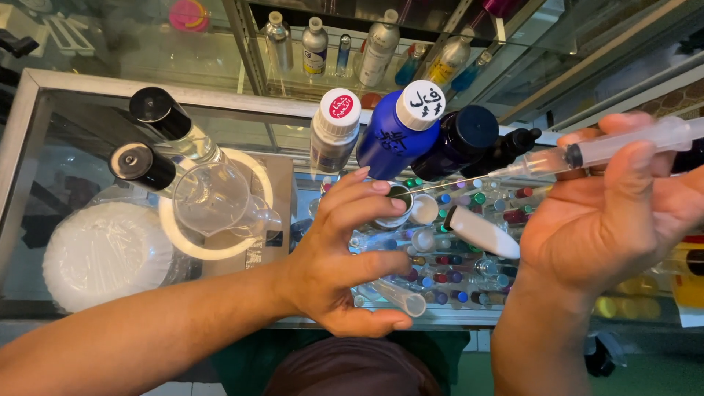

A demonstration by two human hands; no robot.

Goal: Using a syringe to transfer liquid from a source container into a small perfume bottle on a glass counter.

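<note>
i see my left hand (345,257) pinching a small open vial (399,196) at its rim, thumb and forefinger closed narrow around it while the other fingers fan out loose over the glass counter (44,103). my right hand (616,213) grips a clear syringe (623,147), fingers wrapped snug round the barrel, thumb side hidden so i cannot tell where it sits on the plunger. the syringe's long axis runs from upper right down to lower left, and its thin needle (455,183) reaches across the gap so the tip sits right at the vial's mouth; touching or just above, i cannot tell. so the vial lies to the left of and slightly below the right hand, along the needle's own line, and the left hand is the nearer one, already on it. just behind the vial stand a white-capped blue bottle (400,132), a grey bottle with a red-topped white cap (334,132) and a dark blue bottle (458,143). a white pen-shaped tool (480,231) lies just right of the vial.
</note>
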